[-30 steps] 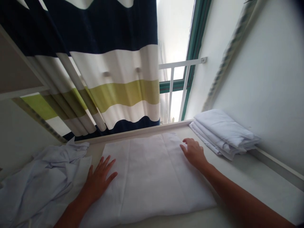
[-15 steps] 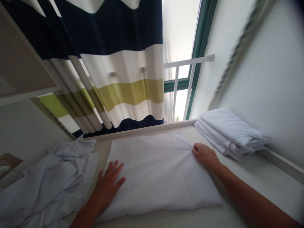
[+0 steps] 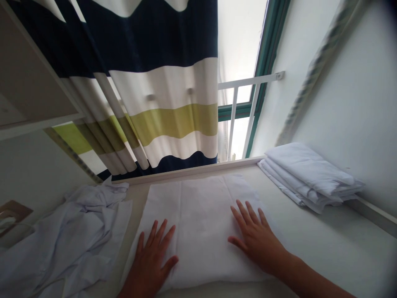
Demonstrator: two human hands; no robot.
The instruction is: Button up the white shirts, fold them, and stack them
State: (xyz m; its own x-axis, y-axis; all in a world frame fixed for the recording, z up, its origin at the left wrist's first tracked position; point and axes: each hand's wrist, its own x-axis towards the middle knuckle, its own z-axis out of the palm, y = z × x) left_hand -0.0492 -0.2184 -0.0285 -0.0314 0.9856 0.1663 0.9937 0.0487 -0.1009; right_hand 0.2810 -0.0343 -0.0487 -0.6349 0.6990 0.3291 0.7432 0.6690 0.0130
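Note:
A white cloth [image 3: 203,223], folded into a rough rectangle with faint crease lines, lies flat in front of me. My left hand [image 3: 154,252] rests palm down on its left part, fingers spread. On the right part, my right hand [image 3: 252,231] also lies flat with its fingers apart. Neither hand grips anything. What kind of cloth item it is, I cannot tell.
A stack of folded white cloths [image 3: 310,176] sits at the right by the wall. Crumpled white cloth [image 3: 71,231] is heaped on the left. Behind the white surface [image 3: 335,248] hang a striped curtain [image 3: 170,91] and a white railing [image 3: 251,80] at the window.
My right hand has let go of the cloth's right edge, moved inward and flattened on it. My left hand has slid slightly right and nearer to me.

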